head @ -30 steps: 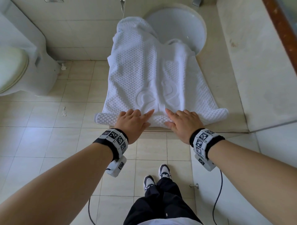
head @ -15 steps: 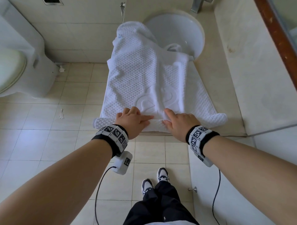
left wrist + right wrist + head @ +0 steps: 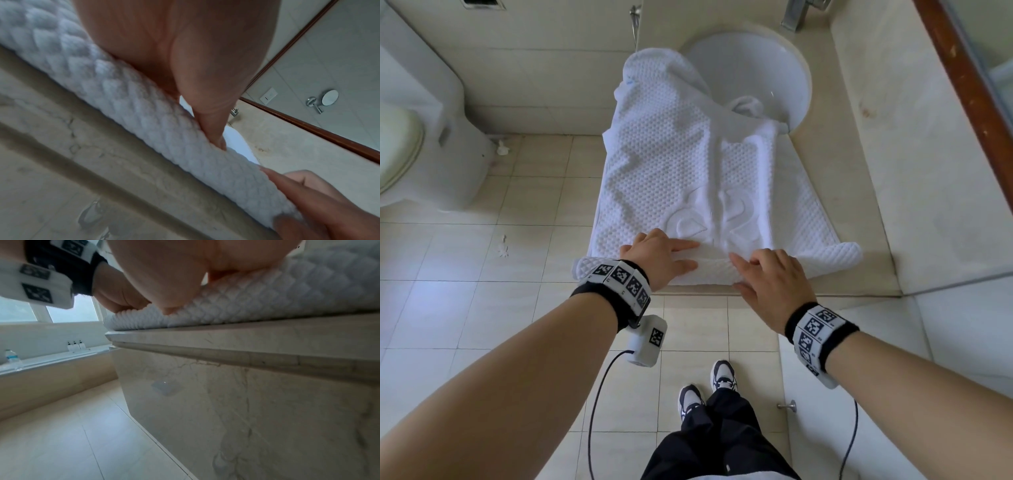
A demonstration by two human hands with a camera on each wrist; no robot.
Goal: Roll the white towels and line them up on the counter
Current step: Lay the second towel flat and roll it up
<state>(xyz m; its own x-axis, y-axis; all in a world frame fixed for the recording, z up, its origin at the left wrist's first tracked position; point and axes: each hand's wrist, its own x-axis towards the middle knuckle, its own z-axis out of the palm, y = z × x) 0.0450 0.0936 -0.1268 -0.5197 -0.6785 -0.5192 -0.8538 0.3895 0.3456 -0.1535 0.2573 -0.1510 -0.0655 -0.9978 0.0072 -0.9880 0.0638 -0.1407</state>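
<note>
step: I'm early in rolling towel [image 3: 681, 178], lower-centre frame at counter [image 3: 859, 205] edge | L hand [image 3: 654, 257] + R hand [image 3: 774, 284] fingers curled over rolled edge | nxt: I'd push roll evenly twd sink [image 3: 756, 68]

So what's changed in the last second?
The right hand slid back toward the near edge and now grips the towel roll, thumb underneath. The roll looks a little thicker. The left hand stays on the roll; the far end still hangs into the sink.
</note>
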